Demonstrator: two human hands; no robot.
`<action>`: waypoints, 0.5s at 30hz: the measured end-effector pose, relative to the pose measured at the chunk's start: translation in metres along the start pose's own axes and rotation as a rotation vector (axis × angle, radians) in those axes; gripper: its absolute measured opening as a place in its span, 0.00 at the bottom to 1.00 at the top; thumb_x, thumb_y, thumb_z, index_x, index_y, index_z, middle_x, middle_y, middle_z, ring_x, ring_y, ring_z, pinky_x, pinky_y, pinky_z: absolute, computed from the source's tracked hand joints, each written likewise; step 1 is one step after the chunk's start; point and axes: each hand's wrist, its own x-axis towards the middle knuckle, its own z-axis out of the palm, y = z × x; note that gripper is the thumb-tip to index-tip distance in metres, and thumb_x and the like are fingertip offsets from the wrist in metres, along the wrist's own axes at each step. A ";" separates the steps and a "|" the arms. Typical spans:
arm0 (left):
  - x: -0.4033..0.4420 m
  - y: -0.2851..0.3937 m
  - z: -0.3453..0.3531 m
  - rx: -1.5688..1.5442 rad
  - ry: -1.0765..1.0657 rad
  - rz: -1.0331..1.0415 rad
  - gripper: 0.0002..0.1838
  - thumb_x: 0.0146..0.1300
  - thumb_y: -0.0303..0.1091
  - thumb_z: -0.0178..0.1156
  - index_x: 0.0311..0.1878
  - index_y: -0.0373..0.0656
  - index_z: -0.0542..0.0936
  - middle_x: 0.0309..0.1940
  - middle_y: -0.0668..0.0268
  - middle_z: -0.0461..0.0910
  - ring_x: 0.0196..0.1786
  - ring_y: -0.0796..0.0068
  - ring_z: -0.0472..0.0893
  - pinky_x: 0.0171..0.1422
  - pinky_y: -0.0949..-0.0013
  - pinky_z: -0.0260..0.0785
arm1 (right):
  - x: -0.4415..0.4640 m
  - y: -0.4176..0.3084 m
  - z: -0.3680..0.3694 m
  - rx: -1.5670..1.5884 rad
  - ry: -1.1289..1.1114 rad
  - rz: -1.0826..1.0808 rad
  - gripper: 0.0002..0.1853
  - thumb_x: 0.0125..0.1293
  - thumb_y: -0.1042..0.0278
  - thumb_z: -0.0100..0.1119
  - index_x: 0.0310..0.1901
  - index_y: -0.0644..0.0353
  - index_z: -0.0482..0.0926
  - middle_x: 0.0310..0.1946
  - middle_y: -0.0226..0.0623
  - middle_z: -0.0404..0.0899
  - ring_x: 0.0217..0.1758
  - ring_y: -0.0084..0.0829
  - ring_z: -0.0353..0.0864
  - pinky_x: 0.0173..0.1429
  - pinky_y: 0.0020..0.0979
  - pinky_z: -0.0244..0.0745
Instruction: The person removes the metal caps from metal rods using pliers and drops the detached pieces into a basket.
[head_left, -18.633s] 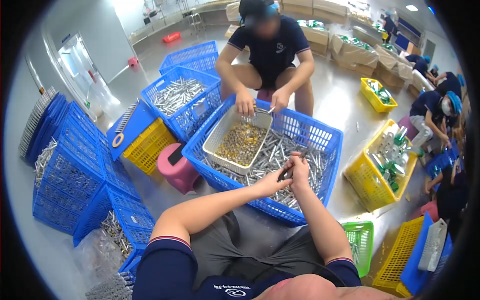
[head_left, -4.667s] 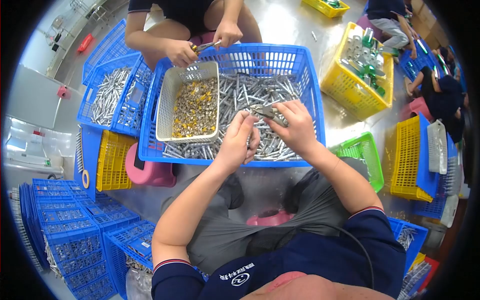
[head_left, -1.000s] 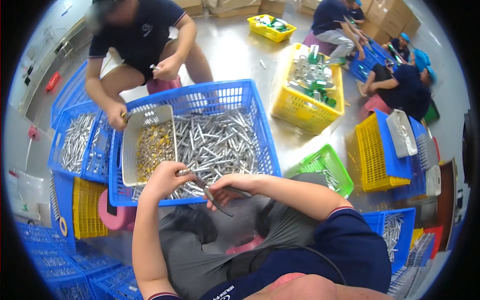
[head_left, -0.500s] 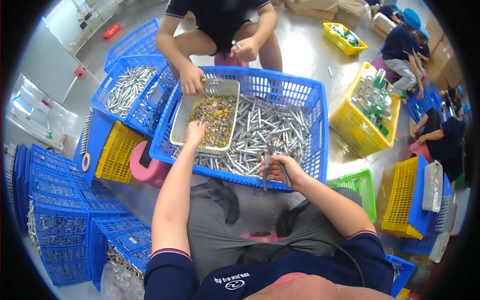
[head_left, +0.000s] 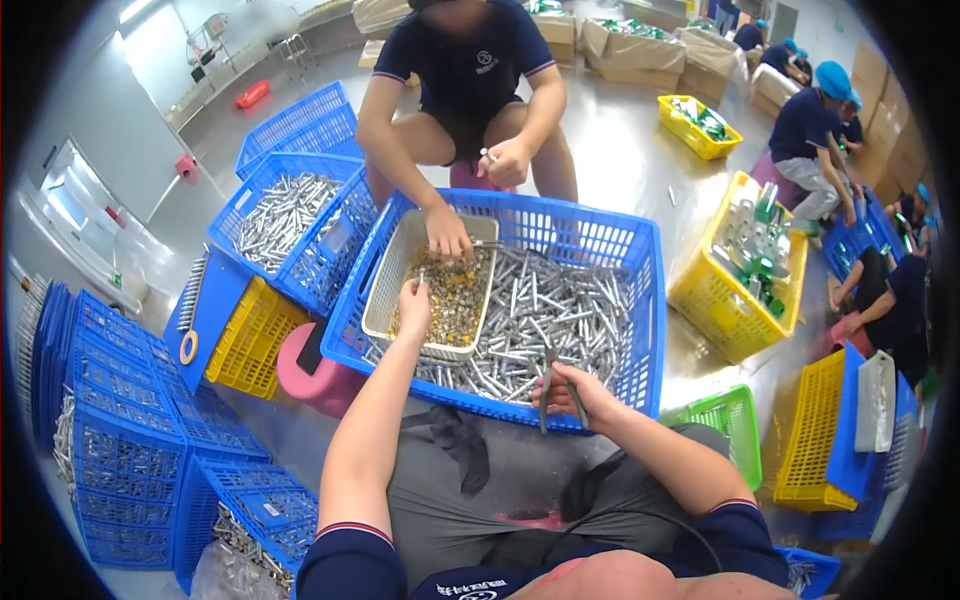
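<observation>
My left hand [head_left: 414, 308] is over the lower left part of a white basket [head_left: 378, 318] of small brown and yellow pieces, its fingers pinched on a small metal piece. In my right hand [head_left: 585, 393] are dark-handled pliers [head_left: 546, 392], their handles spread apart, above the near rim of the large blue crate [head_left: 647, 300]. Slim silver metal parts [head_left: 540, 320] fill the crate beside and below the white basket. Across from me, a co-worker's hand [head_left: 448, 235] reaches into the same basket near a metal tool, and the other hand [head_left: 508, 163] holds a small silver part.
Blue crates of silver parts [head_left: 285, 220] stand at the left, by a pink stool [head_left: 318, 375]. To the right are a yellow crate [head_left: 735, 310] of green and silver items and a green basket [head_left: 737, 430]. Several other people sit farther right.
My left hand has moved from the pliers to the white basket. My right hand keeps the pliers. The co-worker's hand has gone from the basket's rim into it.
</observation>
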 end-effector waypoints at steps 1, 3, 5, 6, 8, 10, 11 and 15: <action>-0.013 0.037 -0.004 -0.002 -0.033 0.076 0.13 0.60 0.32 0.54 0.44 0.33 0.74 0.34 0.62 0.77 0.38 0.75 0.74 0.45 0.71 0.66 | 0.001 -0.001 -0.002 -0.009 -0.005 -0.002 0.25 0.68 0.49 0.37 0.50 0.65 0.70 0.42 0.40 0.78 0.46 0.32 0.78 0.50 0.28 0.70; -0.041 0.124 -0.026 -0.005 0.060 0.449 0.12 0.59 0.32 0.56 0.43 0.33 0.75 0.34 0.62 0.76 0.38 0.77 0.74 0.44 0.73 0.66 | 0.004 0.002 -0.004 0.017 -0.020 0.013 0.24 0.68 0.49 0.36 0.47 0.65 0.71 0.44 0.44 0.76 0.49 0.36 0.76 0.55 0.35 0.69; -0.077 0.206 -0.061 -0.241 0.156 0.628 0.10 0.59 0.26 0.57 0.43 0.36 0.75 0.35 0.65 0.76 0.39 0.79 0.74 0.47 0.74 0.66 | 0.002 -0.001 -0.004 0.044 -0.026 0.030 0.25 0.67 0.49 0.38 0.48 0.67 0.70 0.44 0.46 0.76 0.49 0.39 0.76 0.55 0.37 0.68; -0.085 0.227 -0.083 -0.117 0.314 0.819 0.10 0.59 0.26 0.58 0.44 0.36 0.75 0.37 0.65 0.76 0.41 0.79 0.74 0.48 0.73 0.66 | 0.003 -0.001 -0.004 0.077 -0.027 0.032 0.26 0.67 0.49 0.38 0.49 0.67 0.70 0.44 0.46 0.76 0.50 0.39 0.75 0.56 0.37 0.68; -0.055 0.252 -0.126 0.084 0.505 1.049 0.13 0.59 0.30 0.58 0.46 0.37 0.74 0.40 0.59 0.77 0.42 0.68 0.76 0.51 0.69 0.67 | 0.008 0.001 -0.009 0.072 -0.055 -0.001 0.25 0.67 0.49 0.38 0.48 0.67 0.70 0.43 0.46 0.76 0.49 0.39 0.75 0.55 0.37 0.68; 0.098 0.190 -0.192 0.335 0.646 1.009 0.16 0.59 0.34 0.58 0.48 0.37 0.73 0.41 0.56 0.76 0.42 0.63 0.77 0.52 0.66 0.67 | 0.012 0.001 -0.013 0.053 -0.059 -0.009 0.25 0.66 0.49 0.39 0.47 0.67 0.70 0.43 0.46 0.76 0.49 0.39 0.75 0.55 0.37 0.68; 0.149 0.116 -0.208 0.875 0.518 0.196 0.28 0.58 0.43 0.57 0.55 0.33 0.68 0.47 0.52 0.75 0.46 0.58 0.76 0.54 0.64 0.66 | 0.017 0.003 -0.015 0.088 -0.081 -0.003 0.24 0.66 0.50 0.39 0.47 0.66 0.71 0.42 0.45 0.77 0.47 0.37 0.77 0.53 0.36 0.70; 0.035 0.113 -0.070 0.608 -0.300 0.300 0.13 0.51 0.38 0.58 0.36 0.39 0.79 0.33 0.52 0.79 0.37 0.57 0.79 0.38 0.57 0.70 | 0.021 -0.003 -0.016 0.175 0.011 -0.054 0.23 0.66 0.51 0.42 0.46 0.66 0.71 0.41 0.44 0.77 0.45 0.36 0.78 0.50 0.33 0.71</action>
